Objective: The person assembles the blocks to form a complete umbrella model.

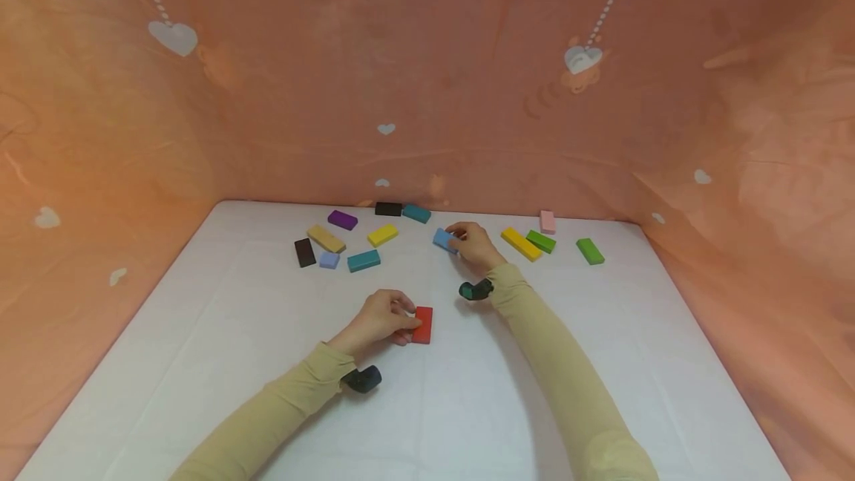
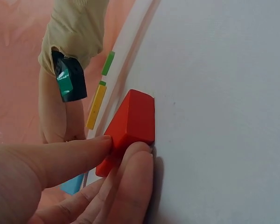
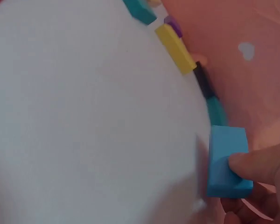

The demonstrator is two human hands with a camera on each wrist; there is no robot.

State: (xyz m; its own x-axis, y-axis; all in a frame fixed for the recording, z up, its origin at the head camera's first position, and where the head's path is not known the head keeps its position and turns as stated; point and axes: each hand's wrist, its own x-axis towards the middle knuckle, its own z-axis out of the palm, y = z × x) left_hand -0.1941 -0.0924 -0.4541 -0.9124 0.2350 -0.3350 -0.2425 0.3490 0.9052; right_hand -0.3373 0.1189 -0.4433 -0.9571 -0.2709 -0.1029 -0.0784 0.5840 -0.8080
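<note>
Near the middle of the white table, my left hand [image 1: 382, 319] pinches a red block [image 1: 423, 325] by its left side. In the left wrist view the thumb lies on one face of the red block [image 2: 133, 116] and the fingers curl under its near end. Farther back, my right hand [image 1: 476, 246] grips a light blue block [image 1: 444, 240] at its right end. The right wrist view shows the thumb pressed on the broad face of the light blue block [image 3: 227, 161], with fingertips beneath it. Whether that block touches the table I cannot tell.
Left of the light blue block lie a yellow block [image 1: 383, 235], a teal block [image 1: 364, 260], a purple block [image 1: 343, 220] and several others. To its right are a long orange-yellow block [image 1: 521, 243], a green block [image 1: 591, 251] and a pink block [image 1: 548, 222]. Pink cloth walls [image 1: 427, 80] surround the table.
</note>
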